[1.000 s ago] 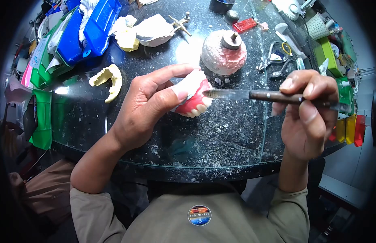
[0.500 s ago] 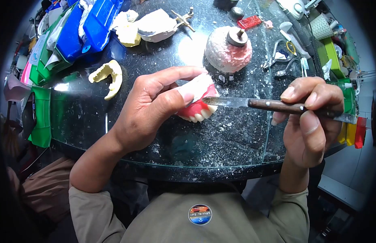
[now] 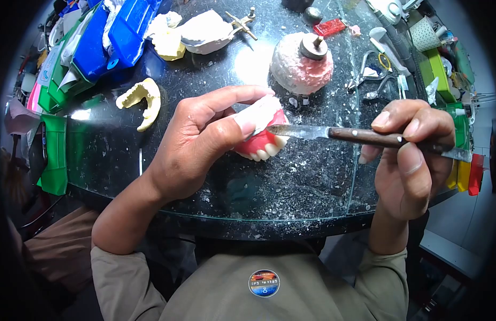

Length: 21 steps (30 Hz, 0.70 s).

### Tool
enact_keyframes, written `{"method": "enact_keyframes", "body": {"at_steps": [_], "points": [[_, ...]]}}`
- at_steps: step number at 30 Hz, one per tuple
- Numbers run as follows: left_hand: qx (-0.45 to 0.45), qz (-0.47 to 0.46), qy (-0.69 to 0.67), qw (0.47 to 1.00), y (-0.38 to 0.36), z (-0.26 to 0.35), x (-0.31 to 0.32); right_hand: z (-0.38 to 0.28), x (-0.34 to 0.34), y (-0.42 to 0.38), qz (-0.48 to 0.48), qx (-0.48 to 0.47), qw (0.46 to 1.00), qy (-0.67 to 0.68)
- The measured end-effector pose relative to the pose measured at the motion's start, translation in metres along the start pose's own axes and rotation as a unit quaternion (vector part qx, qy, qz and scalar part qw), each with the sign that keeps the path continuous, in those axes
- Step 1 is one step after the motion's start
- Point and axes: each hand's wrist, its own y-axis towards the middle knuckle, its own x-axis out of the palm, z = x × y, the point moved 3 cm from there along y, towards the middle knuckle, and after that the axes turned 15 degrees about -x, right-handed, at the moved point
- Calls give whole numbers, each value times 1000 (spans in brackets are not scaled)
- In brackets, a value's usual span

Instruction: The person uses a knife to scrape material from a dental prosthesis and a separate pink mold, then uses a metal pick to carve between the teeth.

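Note:
My left hand [image 3: 202, 139] is closed around a denture model [image 3: 261, 143] with pink gum wax, a row of white teeth along its lower edge and white plaster on top. The thumb presses on the plaster, and the fingers behind it are partly hidden. Between thumb and fingertips, my right hand [image 3: 411, 152] grips a wax knife [image 3: 360, 135] with a dark wooden handle and metal at both ends. Its flat blade points left, and the tip lies at the pink wax just above the teeth.
Plaster crumbs litter the dark tabletop [image 3: 290, 198]. Behind the hands stands a round pink-and-white plaster mass [image 3: 296, 67] with a metal knob. A cream arch-shaped piece [image 3: 146, 104] lies left. Blue bins [image 3: 133, 32] stand back left; scissors-like tools [image 3: 365, 75] lie right.
Both hands keep nearly the same pose. The knife and the model have shifted only very slightly, with the blade tip still at the pink wax.

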Motion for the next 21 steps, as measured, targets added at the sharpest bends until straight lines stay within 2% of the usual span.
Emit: {"method": "enact_keyframes", "body": {"at_steps": [21], "points": [[-14,3,-20,1000,-1,3,2,0,-1,0,34,16,999,-26]]}}
